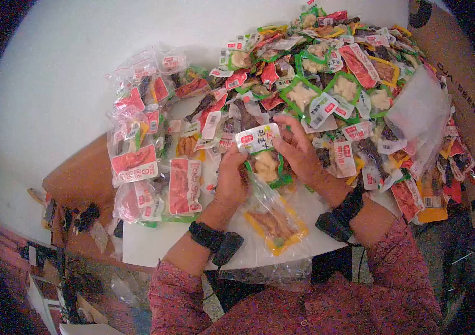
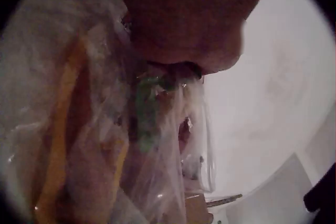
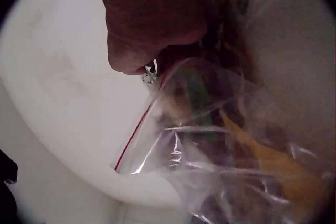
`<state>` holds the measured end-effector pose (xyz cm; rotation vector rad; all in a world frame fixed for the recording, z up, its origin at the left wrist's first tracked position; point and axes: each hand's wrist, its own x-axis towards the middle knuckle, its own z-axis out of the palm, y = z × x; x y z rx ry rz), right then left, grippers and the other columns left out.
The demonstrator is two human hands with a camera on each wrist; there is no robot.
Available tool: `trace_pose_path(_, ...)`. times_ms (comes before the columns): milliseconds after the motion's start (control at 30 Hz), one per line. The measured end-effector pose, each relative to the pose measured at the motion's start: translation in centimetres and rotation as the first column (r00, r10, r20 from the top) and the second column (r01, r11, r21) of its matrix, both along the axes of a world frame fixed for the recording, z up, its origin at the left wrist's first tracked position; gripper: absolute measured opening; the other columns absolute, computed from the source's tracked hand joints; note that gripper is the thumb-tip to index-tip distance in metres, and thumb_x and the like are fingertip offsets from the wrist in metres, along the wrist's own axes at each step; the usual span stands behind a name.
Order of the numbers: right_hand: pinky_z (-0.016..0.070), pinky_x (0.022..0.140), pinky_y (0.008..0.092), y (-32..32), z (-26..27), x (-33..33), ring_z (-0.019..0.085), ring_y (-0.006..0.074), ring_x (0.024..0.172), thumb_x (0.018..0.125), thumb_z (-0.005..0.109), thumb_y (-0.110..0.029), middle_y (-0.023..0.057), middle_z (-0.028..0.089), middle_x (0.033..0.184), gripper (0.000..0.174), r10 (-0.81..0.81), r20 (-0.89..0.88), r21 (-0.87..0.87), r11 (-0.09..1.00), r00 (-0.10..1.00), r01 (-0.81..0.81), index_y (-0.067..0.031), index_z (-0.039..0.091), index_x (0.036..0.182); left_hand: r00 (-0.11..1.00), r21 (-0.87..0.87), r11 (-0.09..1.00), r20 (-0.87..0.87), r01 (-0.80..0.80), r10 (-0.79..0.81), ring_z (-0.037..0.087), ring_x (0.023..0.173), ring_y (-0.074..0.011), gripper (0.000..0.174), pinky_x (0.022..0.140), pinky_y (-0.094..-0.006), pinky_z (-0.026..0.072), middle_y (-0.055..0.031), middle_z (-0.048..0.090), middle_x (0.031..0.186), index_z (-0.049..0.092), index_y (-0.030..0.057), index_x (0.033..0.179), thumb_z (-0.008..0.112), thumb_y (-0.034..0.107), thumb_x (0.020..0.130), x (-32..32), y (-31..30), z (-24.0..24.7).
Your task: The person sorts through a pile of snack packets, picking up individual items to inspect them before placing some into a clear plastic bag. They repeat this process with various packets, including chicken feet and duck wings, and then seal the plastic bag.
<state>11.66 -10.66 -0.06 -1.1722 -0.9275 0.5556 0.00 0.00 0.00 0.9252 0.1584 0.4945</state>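
I am viewing the work remotely and am finding it partway along. The left hand (image 1: pixel 232 178) is pinching one side of a green-edged food pouch (image 1: pixel 265 166) between thumb and fingers; the right hand (image 1: pixel 304 159) is pinching the upper part of its white label (image 1: pixel 257 138) on the other side. That pouch is hanging over the front of the white bench (image 1: pixel 144 243), at the upper part of a clear zip bag (image 1: pixel 261 196); I am judging it only partly inserted. A yellow-edged pouch (image 1: pixel 274 224) is already lying inside, lower down. The red seal line (image 3: pixel 134 137) is showing in the right wrist view, but I cannot tell whether the bag is closed.

To the left, several filled clear bags (image 1: pixel 134 164) are lying grouped, apparently representing finished portions. Ahead and right, a large heap of loose pouches (image 1: pixel 354 70) is awaiting bagging, in my judgement, with clear plastic (image 1: pixel 421 111) resting on it. Much is therefore outstanding.
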Motion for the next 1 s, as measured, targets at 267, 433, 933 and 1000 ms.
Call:
trace_pose_path(267,0.0390,0.080,0.0332,-0.9,0.9,0.1,0.049,0.0242,0.093,0.073,0.057,-0.015,0.0128,0.048,0.100,0.044,-0.334,0.837,0.205,0.926,0.432,0.318,-0.0043,0.040,0.112,0.975,0.021,0.976,-0.035,-0.219,0.220,0.054,0.073,-0.0115,0.026,0.065,-0.0236,0.0447,-0.0039,0.057,0.088,0.050,0.0020,0.102,0.039,0.004,0.079,0.5,0.1,0.3)
trace_pose_path(433,0.0341,0.088,0.0364,-1.0,1.8,-1.3,0.044,0.0319,0.103,0.073,0.056,-0.025,0.0174,0.044,0.112,0.052,-0.238,0.821,0.098,0.954,0.519,0.283,-0.0037,0.038,0.117,0.970,0.093,0.971,-0.075,-0.222,0.229,0.044,0.055,-0.0060,0.021,0.049,-0.0198,0.0357,0.0009,0.054,0.073,0.052,0.0038,0.100,0.043,0.013,0.083,-0.1,0.4,0.0)
trace_pose_path(933,0.0376,0.085,0.0324,-1.6,0.0,-0.2,0.047,0.0236,0.102,0.080,0.049,-0.024,0.0145,0.048,0.109,0.041,-0.113,0.391,-0.084,0.984,0.913,0.157,-0.0016,0.042,0.115,0.980,0.329,0.930,-0.057,-0.162,0.191,0.037,0.053,-0.0020,0.021,0.044,-0.0161,0.0278,0.0027,0.052,0.078,0.047,0.0085,0.102,0.049,0.019,0.084,0.2,-0.7,0.6)
trace_pose_path(1000,0.0398,0.083,0.0322,-1.5,-0.5,0.3,0.048,0.0239,0.101,0.079,0.052,-0.022,0.0154,0.049,0.109,0.043,-0.143,0.707,-0.020,0.975,0.693,0.222,-0.0007,0.041,0.115,0.988,0.313,0.942,-0.047,-0.124,0.146,0.038,0.053,-0.0017,0.022,0.044,-0.0160,0.0277,0.0038,0.052,0.077,0.046,0.0092,0.103,0.050,0.019,0.084,0.0,-0.4,0.3)
